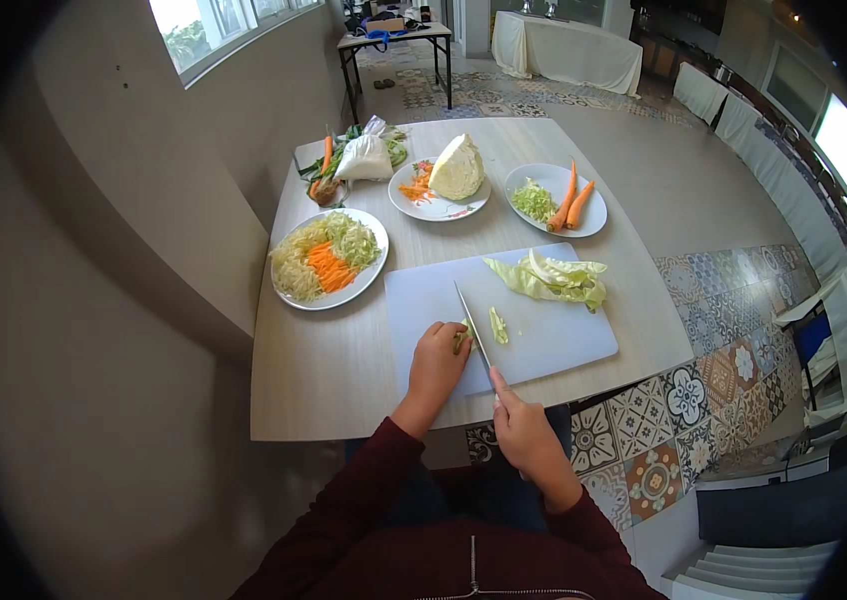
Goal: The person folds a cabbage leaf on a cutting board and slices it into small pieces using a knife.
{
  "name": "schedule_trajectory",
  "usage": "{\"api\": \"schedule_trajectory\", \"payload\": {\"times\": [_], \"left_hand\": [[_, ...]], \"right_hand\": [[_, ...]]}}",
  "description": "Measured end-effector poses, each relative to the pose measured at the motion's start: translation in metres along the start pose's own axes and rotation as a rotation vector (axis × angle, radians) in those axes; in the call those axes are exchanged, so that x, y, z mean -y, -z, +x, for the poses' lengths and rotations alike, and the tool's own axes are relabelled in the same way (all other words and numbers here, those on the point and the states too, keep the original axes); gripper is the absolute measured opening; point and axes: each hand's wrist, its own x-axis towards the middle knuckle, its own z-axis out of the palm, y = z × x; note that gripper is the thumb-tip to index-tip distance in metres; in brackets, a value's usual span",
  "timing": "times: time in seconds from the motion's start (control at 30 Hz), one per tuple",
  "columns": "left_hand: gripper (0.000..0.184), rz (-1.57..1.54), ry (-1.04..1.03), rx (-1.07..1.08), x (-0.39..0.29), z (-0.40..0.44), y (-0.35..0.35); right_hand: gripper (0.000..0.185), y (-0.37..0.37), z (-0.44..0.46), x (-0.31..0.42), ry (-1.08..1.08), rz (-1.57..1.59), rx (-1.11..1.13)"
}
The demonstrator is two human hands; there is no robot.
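On a white cutting board [434,290], my right hand [524,425] grips a kitchen knife [472,318], its blade pointing away from me. My left hand [436,365] is closed over a small piece of cabbage [465,338] just left of the blade; the fingers hide most of it. To the right of the knife lies a cut strip of cabbage [499,325]. Larger loose cabbage leaves [554,277] rest along the board's far right side.
A plate [381,255] of shredded vegetables stands left of the board. Behind are a plate [469,211] with a cabbage wedge [459,170] and a plate [599,215] with carrots [572,203]. A white bag [364,158] sits among vegetables at the back left.
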Motion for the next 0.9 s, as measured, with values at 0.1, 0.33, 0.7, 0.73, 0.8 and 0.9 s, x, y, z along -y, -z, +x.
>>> {"api": "schedule_trajectory", "payload": {"times": [0.1, 0.33, 0.7, 0.73, 0.8, 0.9], "left_hand": [[0.016, 0.008, 0.005, -0.001, 0.001, 0.0, 0.0], [0.017, 0.028, 0.071, 0.018, -0.005, 0.001, 0.003], [0.016, 0.009, 0.043, -0.004, -0.002, 0.001, 0.0], [0.017, 0.008, 0.037, -0.008, -0.002, 0.001, 0.001], [0.016, 0.006, 0.055, 0.007, -0.003, 0.001, 0.002], [0.016, 0.006, 0.048, 0.005, -0.001, 0.001, 0.002]], "right_hand": [[0.05, 0.004, -0.017, 0.002, 0.001, -0.002, 0.012], [0.052, 0.015, -0.055, 0.002, 0.019, 0.022, 0.041], [0.048, 0.014, -0.056, 0.005, 0.025, 0.015, 0.02], [0.049, 0.012, -0.055, 0.005, 0.026, 0.001, 0.02], [0.049, 0.01, -0.051, 0.006, 0.032, -0.028, 0.023], [0.051, 0.008, -0.049, 0.005, 0.067, -0.047, 0.04]]}}
